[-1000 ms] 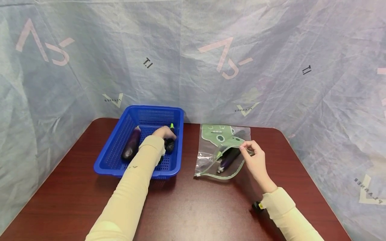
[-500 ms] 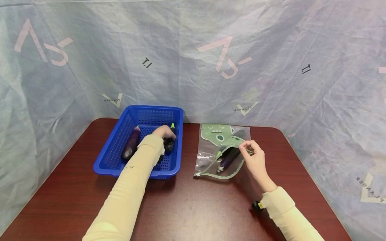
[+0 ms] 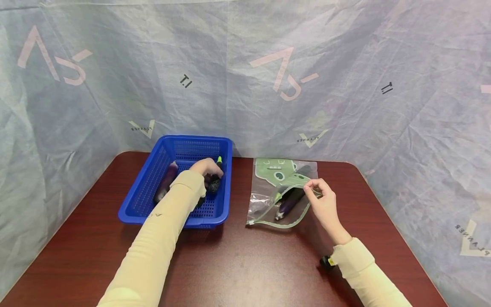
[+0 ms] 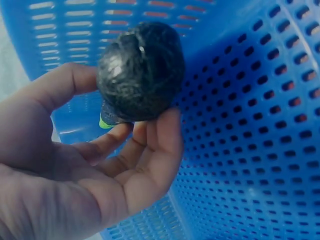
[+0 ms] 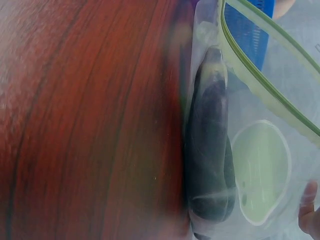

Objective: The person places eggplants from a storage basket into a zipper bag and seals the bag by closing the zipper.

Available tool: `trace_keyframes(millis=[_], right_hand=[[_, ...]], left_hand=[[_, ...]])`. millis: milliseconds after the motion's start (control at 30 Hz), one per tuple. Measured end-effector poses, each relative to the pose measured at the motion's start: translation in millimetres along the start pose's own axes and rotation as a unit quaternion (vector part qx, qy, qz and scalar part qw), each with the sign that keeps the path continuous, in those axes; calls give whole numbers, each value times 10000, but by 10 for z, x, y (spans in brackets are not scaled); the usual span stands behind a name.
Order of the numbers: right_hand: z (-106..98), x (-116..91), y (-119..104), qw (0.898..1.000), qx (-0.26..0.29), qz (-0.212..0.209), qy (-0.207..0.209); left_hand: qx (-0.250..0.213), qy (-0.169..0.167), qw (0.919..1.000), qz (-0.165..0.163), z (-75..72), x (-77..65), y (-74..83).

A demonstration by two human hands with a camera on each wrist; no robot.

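In the blue basket [image 3: 124, 215], my left hand [image 3: 205, 167] grips a dark, glossy thing [image 4: 142, 70] with a wrinkled, rounded end. The left wrist view shows the thumb on one side of it and curled fingers [image 4: 160, 145] on the other. A lime-green tip [image 4: 106, 122] shows behind it. My right hand [image 3: 324, 204] pinches the rim of a clear zip bag [image 3: 261, 202] with a green cartoon print, holding its mouth apart. Inside the bag lie a purple eggplant [image 5: 207, 145] and a dark thing with a lime-green end [image 3: 278, 197].
Another eggplant [image 3: 166, 183] lies at the basket's left side. A dark object [image 3: 200, 201] is partly hidden by my left sleeve [image 3: 153, 238]. The brown table [image 3: 238, 264] bears basket and bag side by side, with a grey cloth [image 3: 245, 98] hanging behind.
The left hand and forearm have shifted slightly left inside the basket, and the dark thing's rounded end has moved slightly with them. The right hand and bag stay put.
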State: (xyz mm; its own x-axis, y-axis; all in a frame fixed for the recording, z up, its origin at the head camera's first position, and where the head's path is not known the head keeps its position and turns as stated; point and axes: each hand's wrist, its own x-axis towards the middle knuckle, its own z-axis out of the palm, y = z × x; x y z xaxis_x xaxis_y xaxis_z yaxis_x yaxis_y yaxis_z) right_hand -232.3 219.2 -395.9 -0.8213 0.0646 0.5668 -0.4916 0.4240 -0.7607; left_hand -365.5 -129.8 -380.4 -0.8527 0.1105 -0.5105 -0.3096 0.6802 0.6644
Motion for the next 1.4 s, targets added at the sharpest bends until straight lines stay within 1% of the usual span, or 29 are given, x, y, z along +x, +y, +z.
trace_keyframes(millis=[233,433,533,633,733,867,967,1267,1400], right_hand=[[8,-6,-11,10000,-1,20,12],[8,-16,-10,10000,17,24,0],[9,-16,-5,10000,16,37,0],[8,-16,-4,10000,3,47,-3],[6,-15,-11,10000,3,52,-15],[5,-12,-20,10000,2,43,-29],[3,-12,-17,10000,-6,34,-42],[4,-2,-17,10000,-42,10,-12],[6,1,-24,10000,-79,-12,45]], left_hand=[[3,-145,9999,28,-69,-106,13],[221,-143,9996,48,-109,-207,26],[244,-147,9996,59,-136,-254,37],[294,-231,9992,106,-171,-293,41],[474,-277,9984,153,-209,-337,44],[633,-254,9976,124,-259,-411,64],[660,-263,9974,120,-290,-453,81],[642,-313,9972,241,-341,-568,96],[815,-319,9954,399,-347,-612,109]])
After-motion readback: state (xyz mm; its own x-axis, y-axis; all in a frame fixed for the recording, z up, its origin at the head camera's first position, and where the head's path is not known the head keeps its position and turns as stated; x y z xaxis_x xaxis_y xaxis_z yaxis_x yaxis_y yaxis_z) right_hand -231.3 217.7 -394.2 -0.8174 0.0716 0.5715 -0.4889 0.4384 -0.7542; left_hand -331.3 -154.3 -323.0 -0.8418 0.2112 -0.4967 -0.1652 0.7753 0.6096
